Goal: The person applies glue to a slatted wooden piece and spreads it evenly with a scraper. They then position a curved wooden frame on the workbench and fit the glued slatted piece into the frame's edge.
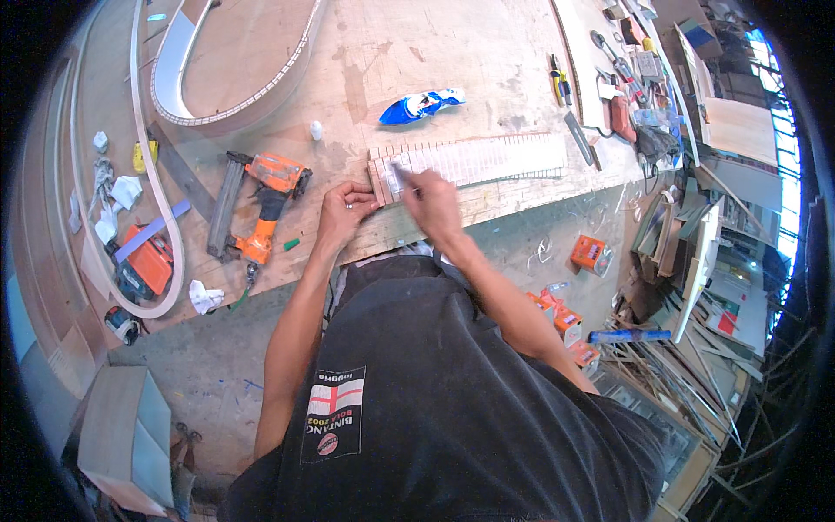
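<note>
A pale strip (496,161) with many cross slots lies flat along the front of the wooden workbench (348,113), its left end in front of me. My left hand (346,211) is closed at the near left corner of the strip, fingertips pressed on its edge. Over that same end, my right hand (432,204) is closed around a slim dark tool (402,172). The tool points down at the strip; its blur hides the exact kind. Beyond the strip lies a blue and white crumpled packet (422,106), with a small white bottle (316,130) left of it.
An orange nail gun (265,209) lies left of my hands. Curved slotted strips (187,113) stand at the back left. Pliers (559,83), a metal blade (578,139) and a red power tool (621,117) are at the right. Orange boxes (591,254) sit below the bench edge.
</note>
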Tool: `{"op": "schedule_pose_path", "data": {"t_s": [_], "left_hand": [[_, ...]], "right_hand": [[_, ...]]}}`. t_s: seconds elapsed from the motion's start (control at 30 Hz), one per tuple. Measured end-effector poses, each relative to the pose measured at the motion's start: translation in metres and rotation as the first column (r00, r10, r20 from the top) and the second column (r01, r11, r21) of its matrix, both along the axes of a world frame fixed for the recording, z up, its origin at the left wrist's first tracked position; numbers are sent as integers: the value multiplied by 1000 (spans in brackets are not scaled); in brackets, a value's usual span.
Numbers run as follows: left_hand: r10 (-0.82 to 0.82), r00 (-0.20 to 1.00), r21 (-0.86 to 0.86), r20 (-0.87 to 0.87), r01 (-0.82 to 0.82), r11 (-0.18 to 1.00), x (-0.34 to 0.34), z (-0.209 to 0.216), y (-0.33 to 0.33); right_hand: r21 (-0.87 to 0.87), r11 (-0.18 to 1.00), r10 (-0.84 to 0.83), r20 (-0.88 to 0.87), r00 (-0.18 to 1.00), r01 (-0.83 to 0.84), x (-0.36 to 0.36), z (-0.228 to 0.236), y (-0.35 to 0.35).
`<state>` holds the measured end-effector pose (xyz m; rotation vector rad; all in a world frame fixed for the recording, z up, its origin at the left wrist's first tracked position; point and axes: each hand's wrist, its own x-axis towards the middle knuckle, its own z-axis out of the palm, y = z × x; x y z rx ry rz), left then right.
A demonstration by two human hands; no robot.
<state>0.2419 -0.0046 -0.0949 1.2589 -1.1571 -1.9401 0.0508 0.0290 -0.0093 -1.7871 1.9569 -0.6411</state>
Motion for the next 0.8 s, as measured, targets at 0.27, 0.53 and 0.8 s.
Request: {"op": "schedule_pose_path", "data": {"t_s": [0.27,0.53,0.8], "left_hand": [[-6,996,-72,89,12,997,-6,5,-4],[17,997,-67,75,-12,998,-4,-4,-1],[-7,991,-61,132,15,998,-6,9,-5]], "right_hand": [[-64,994,58,-358,932,-86,-94,-20,39],[-60,985,-170,-342,924,159,-102,-10,33],[93,986,154,-154,976,-141,-19,-6,45]]}}
